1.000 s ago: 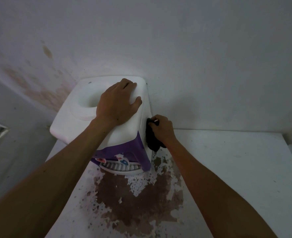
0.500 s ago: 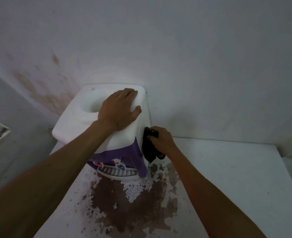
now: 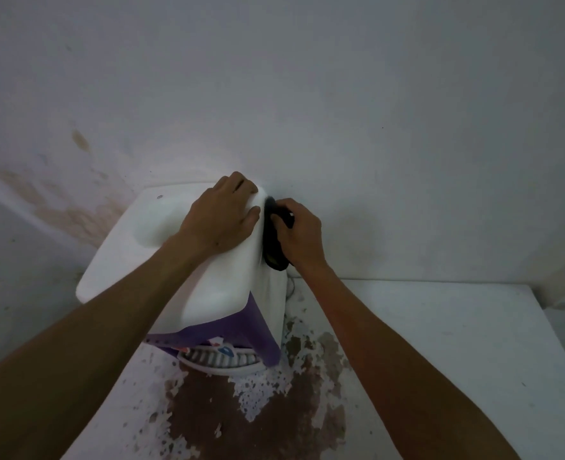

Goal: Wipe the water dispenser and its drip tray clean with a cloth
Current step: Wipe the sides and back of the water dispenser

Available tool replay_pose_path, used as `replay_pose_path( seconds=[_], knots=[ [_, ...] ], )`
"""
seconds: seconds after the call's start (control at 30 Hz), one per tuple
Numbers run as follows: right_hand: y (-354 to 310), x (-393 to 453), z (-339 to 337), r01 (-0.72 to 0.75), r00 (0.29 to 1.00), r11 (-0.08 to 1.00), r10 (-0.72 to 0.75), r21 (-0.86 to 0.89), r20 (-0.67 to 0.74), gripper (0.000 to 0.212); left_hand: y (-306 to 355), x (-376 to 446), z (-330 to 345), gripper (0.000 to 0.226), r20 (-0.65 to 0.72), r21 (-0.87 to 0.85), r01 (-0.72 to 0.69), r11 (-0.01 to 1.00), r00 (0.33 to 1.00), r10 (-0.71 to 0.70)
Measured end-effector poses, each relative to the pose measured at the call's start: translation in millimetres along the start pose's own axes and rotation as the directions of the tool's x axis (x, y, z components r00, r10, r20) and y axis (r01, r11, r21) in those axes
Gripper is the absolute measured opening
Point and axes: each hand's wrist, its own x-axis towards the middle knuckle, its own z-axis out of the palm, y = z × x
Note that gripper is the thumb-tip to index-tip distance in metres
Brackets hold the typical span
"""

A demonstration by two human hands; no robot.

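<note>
On peeling white table (image 3: 440,343), stained wall (image 3: 75,207)

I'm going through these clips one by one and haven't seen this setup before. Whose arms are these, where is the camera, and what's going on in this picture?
No robot here: a person wears a camera on the head, looking down at their own arms. The left hand rests on top of a white and purple water dispenser, steadying it. The right hand grips a dark cloth pressed against the dispenser's right side. The dispenser stands on a white table with a brown patch of worn paint in front. The slotted drip tray shows at the dispenser's base.
</note>
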Motion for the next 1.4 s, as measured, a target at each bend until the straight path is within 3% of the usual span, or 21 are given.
replay_pose_path(
  seconds=[0.17,0.3,0.37,0.53,0.67,0.87,0.93,1.03,1.13,1.23,1.33,1.4],
  knots=[
    [35,-5,23,-0.047,0.999,0.997,0.045,-0.057,-0.029,0.021,-3,3,4,0.039,-0.017,0.003,-0.018,1.000,1.000,0.018],
    [85,-32,27,-0.199,0.940,0.955,0.249,-0.220,0.233,0.020,-4,3,4,0.041,-0.020,-0.010,-0.012,1.000,1.000,0.012],
    [90,-38,23,-0.212,0.930,0.955,0.262,-0.207,0.257,0.019,-4,1,5,0.043,-0.023,-0.027,-0.014,1.000,1.000,0.014],
    [51,-19,18,-0.142,0.989,0.988,0.144,0.065,-0.017,0.020,-3,1,7,0.057,0.027,-0.012,-0.010,1.000,1.000,0.010],
    [60,-22,31,-0.074,0.994,0.996,0.077,0.050,-0.073,0.021,-6,2,10,0.056,0.041,-0.020,0.008,1.000,0.999,-0.007],
    [115,-43,36,-0.225,0.918,0.945,0.287,-0.237,0.273,0.023,-6,3,12,0.055,0.041,-0.013,0.021,1.000,0.999,-0.021],
    [107,-37,31,-0.223,0.938,0.960,0.258,-0.168,0.232,0.023,-6,3,11,0.055,0.040,-0.011,0.028,1.000,0.999,-0.028],
    [85,-24,31,-0.166,0.985,0.986,0.167,-0.029,0.049,0.023,-5,3,10,0.056,0.046,-0.007,0.037,0.999,0.998,-0.037],
    [87,-29,39,-0.129,0.992,0.991,0.129,-0.019,0.002,0.021,-5,3,10,0.056,0.049,-0.016,0.047,0.999,0.998,-0.046],
    [111,-45,43,-0.173,0.977,0.979,0.184,-0.109,0.109,0.021,-3,4,9,0.055,0.047,-0.010,0.049,0.999,0.998,-0.049],
    [125,-50,38,-0.247,0.875,0.927,0.338,-0.283,0.346,0.024,-3,4,8,0.056,0.050,0.006,0.041,0.999,0.998,-0.042],
    [115,-47,30,-0.254,0.845,0.924,0.356,-0.286,0.399,0.026,-3,4,8,0.055,0.049,0.002,0.043,0.999,0.998,-0.043]
  ],
)
